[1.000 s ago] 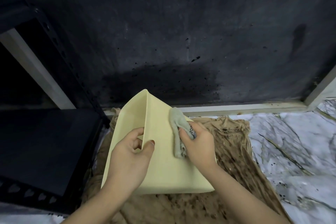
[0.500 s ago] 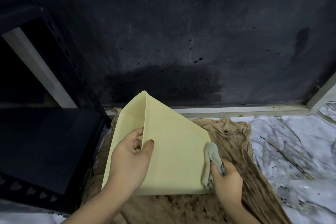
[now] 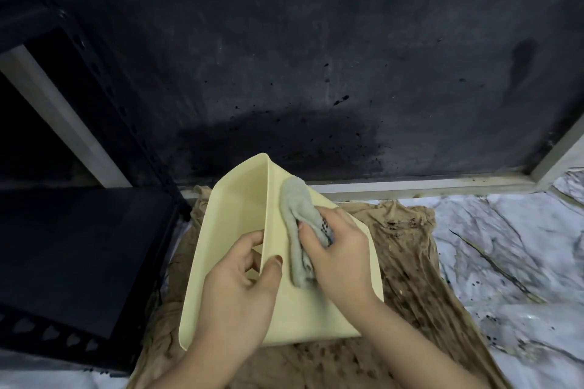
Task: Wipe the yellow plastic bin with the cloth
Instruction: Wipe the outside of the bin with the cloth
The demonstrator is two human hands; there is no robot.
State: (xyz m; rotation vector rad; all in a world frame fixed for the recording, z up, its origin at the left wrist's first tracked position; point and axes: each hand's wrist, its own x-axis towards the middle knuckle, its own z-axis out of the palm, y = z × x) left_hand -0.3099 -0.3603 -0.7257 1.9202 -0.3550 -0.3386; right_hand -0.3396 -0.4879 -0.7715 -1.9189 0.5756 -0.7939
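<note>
The yellow plastic bin [image 3: 230,230] lies tipped on a brown stained sheet, one corner edge pointing up and away from me. My left hand [image 3: 240,287] pinches that corner edge near its lower end, thumb on the right face and fingers on the left face. My right hand [image 3: 338,249] presses a bunched grey cloth [image 3: 297,215] against the bin's right outer face, close to the corner edge. The cloth trails from the upper part of the face down past my thumb.
The brown sheet [image 3: 407,265] covers a marble-patterned floor [image 3: 512,256]. A black metal shelf unit [image 3: 72,249] stands close on the left. A dark speckled wall [image 3: 316,73] with a pale baseboard rises just behind the bin.
My right hand has carried the cloth from the bin's lower right corner back up and left across the right face toward the corner edge. My left hand has kept its grip.
</note>
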